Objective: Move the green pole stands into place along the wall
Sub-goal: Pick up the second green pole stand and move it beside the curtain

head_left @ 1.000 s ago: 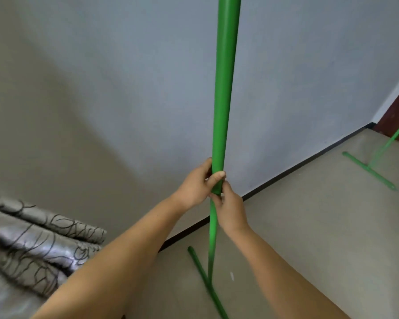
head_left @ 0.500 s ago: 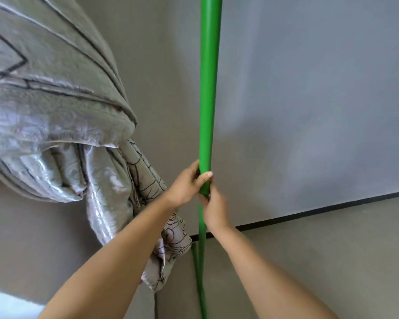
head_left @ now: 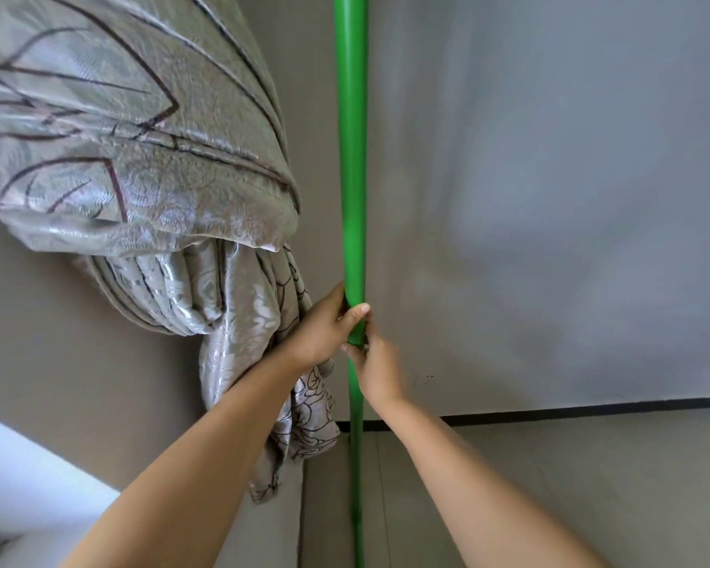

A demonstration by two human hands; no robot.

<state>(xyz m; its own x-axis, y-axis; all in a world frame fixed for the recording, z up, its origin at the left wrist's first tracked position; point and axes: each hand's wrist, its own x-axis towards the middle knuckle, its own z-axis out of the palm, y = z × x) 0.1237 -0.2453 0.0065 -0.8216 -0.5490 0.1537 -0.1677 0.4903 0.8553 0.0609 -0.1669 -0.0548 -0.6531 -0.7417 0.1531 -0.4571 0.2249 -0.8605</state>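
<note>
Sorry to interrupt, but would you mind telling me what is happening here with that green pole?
A person grips an upright green pole stand with both hands, the left hand just above the right hand, where the thick upper tube meets the thinner lower one. It stands near the grey wall, beside a bunched patterned curtain.

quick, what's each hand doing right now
Left hand: closed around the thick upper section of the green pole.
Right hand: closed on the same pole just below, where it narrows.
</note>
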